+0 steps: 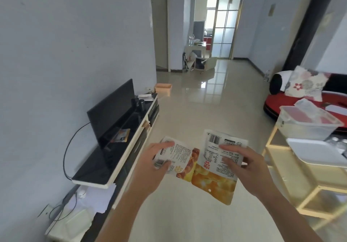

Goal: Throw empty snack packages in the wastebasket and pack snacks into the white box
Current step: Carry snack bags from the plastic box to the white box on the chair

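My left hand grips a flat white and orange snack package with a barcode, held in the air over the floor. My right hand grips a second, larger white and orange snack package that hangs down beside the first; the two packages touch at their edges. Both look flattened. A translucent white box stands on the pale wooden table at the right, with a white lid lying in front of it. A small pale orange wastebasket stands on the floor far ahead, by the left wall.
A low black TV stand with a television runs along the left wall. The wooden-frame table is at the right, a red sofa with a flowered cushion behind it. Glossy tiled floor stretches ahead to a glass door.
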A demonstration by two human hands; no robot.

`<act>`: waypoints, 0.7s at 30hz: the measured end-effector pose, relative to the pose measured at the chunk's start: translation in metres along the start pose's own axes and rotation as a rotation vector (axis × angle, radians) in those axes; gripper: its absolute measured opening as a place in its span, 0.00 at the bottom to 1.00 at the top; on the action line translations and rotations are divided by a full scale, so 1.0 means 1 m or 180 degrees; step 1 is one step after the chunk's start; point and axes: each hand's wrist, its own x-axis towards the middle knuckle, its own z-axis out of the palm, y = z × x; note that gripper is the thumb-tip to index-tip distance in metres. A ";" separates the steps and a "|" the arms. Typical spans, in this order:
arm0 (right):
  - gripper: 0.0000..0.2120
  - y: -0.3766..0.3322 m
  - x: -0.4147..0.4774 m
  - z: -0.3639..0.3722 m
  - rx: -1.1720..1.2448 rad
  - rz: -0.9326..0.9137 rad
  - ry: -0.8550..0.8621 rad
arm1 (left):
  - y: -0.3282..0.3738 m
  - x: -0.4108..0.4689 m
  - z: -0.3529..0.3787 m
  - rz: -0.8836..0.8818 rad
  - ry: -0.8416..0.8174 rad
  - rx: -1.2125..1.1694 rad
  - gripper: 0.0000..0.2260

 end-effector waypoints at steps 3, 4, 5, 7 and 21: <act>0.18 0.017 0.015 -0.049 -0.0038 0.0110 0.0235 | 0.011 0.031 0.049 0.0008 -0.0188 -0.0082 0.28; 0.18 0.022 0.018 -0.063 -0.0022 0.0158 0.0307 | 0.014 0.040 0.064 -0.0011 -0.0270 -0.0114 0.28; 0.18 0.028 0.021 -0.075 -0.0001 0.0195 0.0383 | 0.017 0.050 0.077 -0.0010 -0.0335 -0.0143 0.28; 0.18 0.038 0.025 -0.098 0.0024 0.0235 0.0537 | 0.021 0.069 0.103 0.0042 -0.0428 -0.0196 0.29; 0.19 0.108 0.116 -0.192 -0.0450 0.0679 0.1440 | -0.010 0.241 0.261 0.0405 -0.1042 -0.0615 0.29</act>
